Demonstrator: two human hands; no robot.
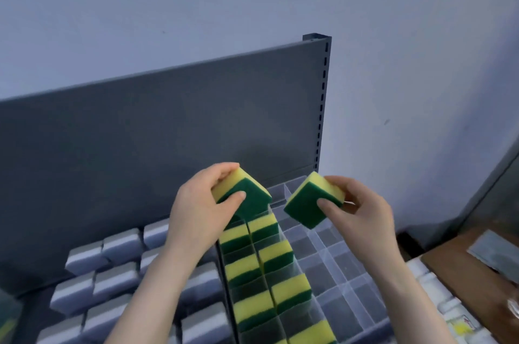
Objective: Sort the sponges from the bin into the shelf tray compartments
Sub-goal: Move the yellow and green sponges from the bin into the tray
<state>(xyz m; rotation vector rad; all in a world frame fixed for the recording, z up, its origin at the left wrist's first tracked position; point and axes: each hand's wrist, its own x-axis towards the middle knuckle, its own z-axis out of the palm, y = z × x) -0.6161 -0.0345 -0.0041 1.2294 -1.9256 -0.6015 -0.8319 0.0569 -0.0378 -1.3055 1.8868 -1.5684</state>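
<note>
My left hand [196,211] grips a yellow-and-green sponge [247,192] above the far end of the clear shelf tray [337,267]. A second yellow-and-green sponge [311,203] is held in my right hand [362,211], tilted with its green side toward me, over the tray's empty compartments. Two columns of compartments on the tray's left side hold several yellow-and-green sponges [269,270] standing on edge. Left of the tray stand several grey-and-white sponges [112,273] in rows. The bin is not in view.
A dark grey shelf back panel [140,133] rises behind the tray, with a slotted upright [323,96] at its right end. A wooden surface [471,267] and a white item [438,293] lie at the lower right. A pale wall is behind.
</note>
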